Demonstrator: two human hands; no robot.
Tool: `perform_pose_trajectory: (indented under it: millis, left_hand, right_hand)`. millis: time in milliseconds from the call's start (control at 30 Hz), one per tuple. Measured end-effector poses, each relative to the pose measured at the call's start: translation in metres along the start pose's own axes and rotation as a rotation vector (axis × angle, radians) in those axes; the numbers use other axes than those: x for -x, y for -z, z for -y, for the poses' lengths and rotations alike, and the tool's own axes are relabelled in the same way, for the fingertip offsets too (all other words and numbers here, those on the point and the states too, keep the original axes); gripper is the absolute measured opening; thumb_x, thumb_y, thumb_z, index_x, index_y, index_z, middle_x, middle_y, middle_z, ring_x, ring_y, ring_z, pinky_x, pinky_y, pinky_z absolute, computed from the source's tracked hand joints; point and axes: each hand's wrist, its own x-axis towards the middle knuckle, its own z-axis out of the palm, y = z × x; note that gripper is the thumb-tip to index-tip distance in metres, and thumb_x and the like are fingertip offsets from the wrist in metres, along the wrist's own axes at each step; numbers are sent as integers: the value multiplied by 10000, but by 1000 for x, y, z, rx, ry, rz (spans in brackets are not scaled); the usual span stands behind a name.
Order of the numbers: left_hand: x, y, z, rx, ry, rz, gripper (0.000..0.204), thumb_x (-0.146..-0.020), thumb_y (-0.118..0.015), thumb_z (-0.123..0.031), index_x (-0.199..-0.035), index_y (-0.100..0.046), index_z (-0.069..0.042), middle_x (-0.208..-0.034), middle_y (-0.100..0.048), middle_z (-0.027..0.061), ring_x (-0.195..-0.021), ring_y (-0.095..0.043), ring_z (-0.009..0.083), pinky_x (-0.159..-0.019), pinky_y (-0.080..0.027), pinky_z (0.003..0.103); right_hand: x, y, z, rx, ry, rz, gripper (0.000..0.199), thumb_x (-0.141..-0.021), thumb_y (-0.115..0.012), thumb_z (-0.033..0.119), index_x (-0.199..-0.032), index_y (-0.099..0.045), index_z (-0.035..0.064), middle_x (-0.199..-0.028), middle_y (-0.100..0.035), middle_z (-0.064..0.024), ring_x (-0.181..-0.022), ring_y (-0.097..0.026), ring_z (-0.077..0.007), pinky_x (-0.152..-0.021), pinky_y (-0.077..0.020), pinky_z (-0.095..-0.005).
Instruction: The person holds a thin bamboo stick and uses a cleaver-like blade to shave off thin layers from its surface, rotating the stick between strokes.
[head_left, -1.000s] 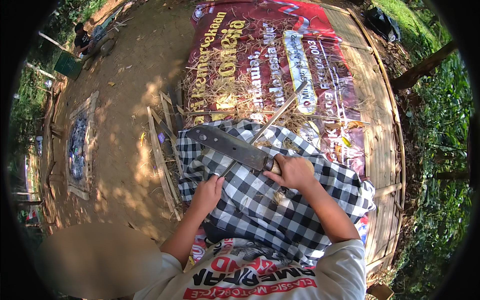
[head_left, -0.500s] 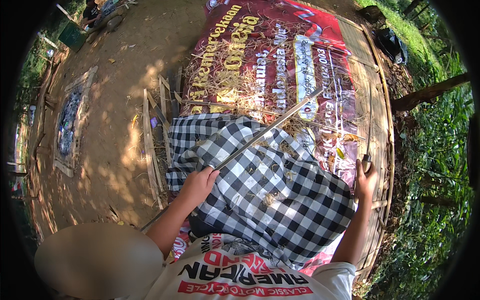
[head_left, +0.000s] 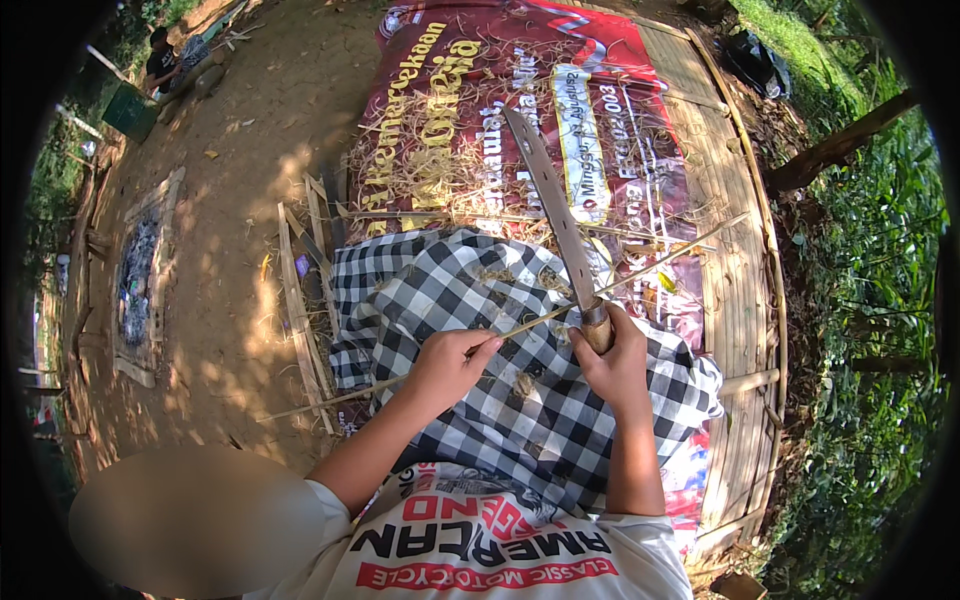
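My left hand [head_left: 455, 370] is closed on a long thin bamboo strip [head_left: 665, 260], pinching it near its middle. The strip slants over my lap, from lower left to upper right. In my right hand [head_left: 618, 365] is the wooden handle of a machete [head_left: 548, 185], its long brown blade with small holes pointing up and slightly left. The foot of the blade crosses the strip just ahead of the handle; whether they touch I cannot tell. A black-and-white checked cloth [head_left: 570, 410] covers my legs, with a few shavings on it.
Shavings litter a red printed banner [head_left: 625, 150] on a bamboo platform [head_left: 735, 290]. Wooden slats [head_left: 300, 310] lie on its left, and a wood-framed ash patch [head_left: 160, 210] is farther left. A person [head_left: 160, 65] sits far left by a green bin [head_left: 130, 112]. A black bag [head_left: 760, 65] lies far right.
My right hand has brought the machete in from the platform's right side to the middle. The strip in my left hand has turned to a flatter slant, and my left hand has moved right.
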Motion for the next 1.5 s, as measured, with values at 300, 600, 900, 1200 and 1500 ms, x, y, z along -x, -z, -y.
perform_pose_trajectory:
  millis: [300,600,900,1200,1500]
  left_hand:
    - [-4,-24,15,142,48,136,197,-891,-649,-167,-991,-706,-7,-667,-653,70,-560,-551,101,-536,-442,264]
    - [-6,-20,16,135,1,162,278,-838,-701,-218,-1042,-685,-30,-767,-648,77,-736,-597,188,-676,-462,316]
    - [88,81,62,-416,70,-144,685,-686,-807,-385,-1218,-522,-61,-1115,-556,135,-1040,-539,327,-912,-416,422]
    - [146,103,153,-231,277,250,275,-812,-732,-222,-752,-643,31,-629,-554,114,-593,-530,219,-567,-424,353]
    - [123,58,121,-562,41,-85,212,-912,-583,-203,-817,-601,-14,-623,-587,184,-621,-591,396,-559,-458,447]
  right_hand:
    - [25,-20,-11,-278,49,77,495,-742,-756,121,-1150,-553,-73,-1047,-620,-161,-941,-590,-190,-808,-470,-316]
    - [32,-29,-16,-469,-103,40,358,-727,-754,105,-994,-552,-22,-871,-498,-72,-781,-479,-156,-733,-420,-286]
    - [23,-40,-33,-471,-203,-23,330,-718,-711,50,-995,-539,-3,-816,-488,-32,-732,-458,-129,-672,-416,-284]
    - [15,-40,-36,-554,-314,-6,296,-711,-657,30,-975,-526,6,-742,-499,-7,-639,-470,-101,-569,-410,-267]
    - [11,11,-23,-128,-109,173,269,-773,-732,149,-881,-558,-24,-633,-504,-26,-572,-443,-96,-530,-390,-283]
